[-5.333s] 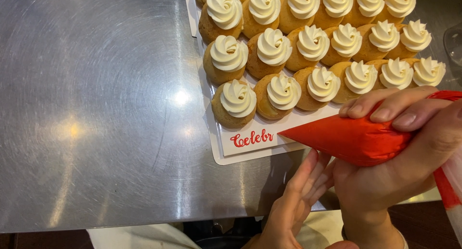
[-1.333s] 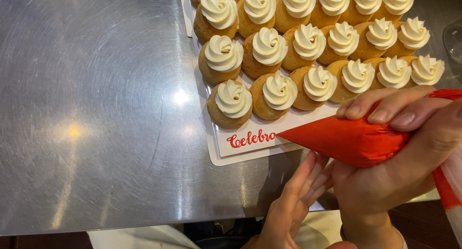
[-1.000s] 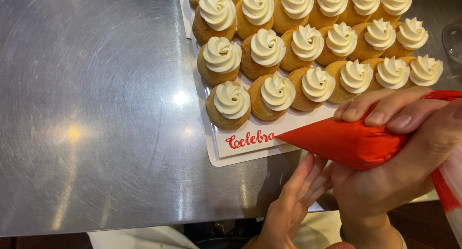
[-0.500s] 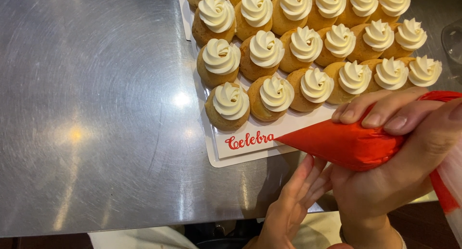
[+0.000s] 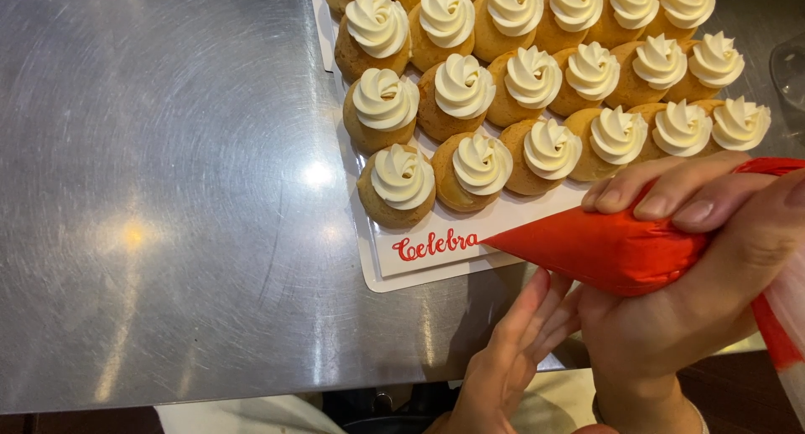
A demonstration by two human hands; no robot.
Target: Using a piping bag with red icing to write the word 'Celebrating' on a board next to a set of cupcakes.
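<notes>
While its tip hangs over the near edge of the white rectangular tray (image 5: 436, 266), the red cone-shaped piping bag (image 5: 599, 249) lies gripped in the right hand (image 5: 713, 266), fingers wrapped over its top and thumb beneath. The left hand (image 5: 511, 358) sits just under the bag, fingers loosely extended and touching the right hand, holding nothing. On the tray stand rows of golden round pastries topped with white cream swirls (image 5: 482, 161). The tray rests on the scuffed steel table (image 5: 168, 191).
</notes>
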